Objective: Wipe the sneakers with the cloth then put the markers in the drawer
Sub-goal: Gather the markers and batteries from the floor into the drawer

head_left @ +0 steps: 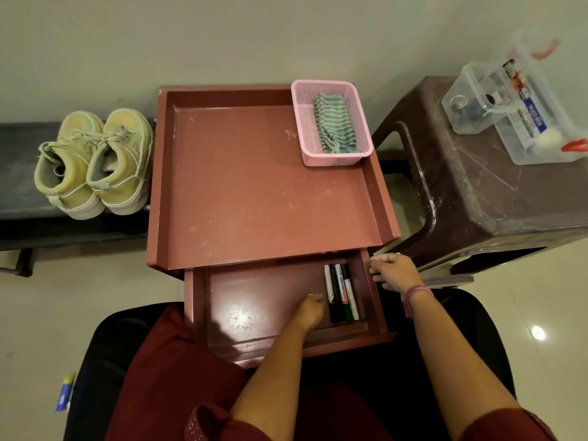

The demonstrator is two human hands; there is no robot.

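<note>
Red-brown drawer (254,313) pulled out under the counter (254,186). Left hand (310,311) reaches in from below, forearm slanting up-right, fingers bunched at the near ends of the markers (341,292); cannot tell if that grip pinches one or only touches. Four markers lie side by side just right of the left grip, along the drawer's right wall, long axes running front-to-back. Right hand (394,270) sits right of them, outside the drawer, fingers curled over its right wall. Sneakers (95,163) far up-left of both hands on a dark bench (19,173), toes to the wall. Cloth (331,127) folded in a pink basket (307,135), well above the right hand.
</note>
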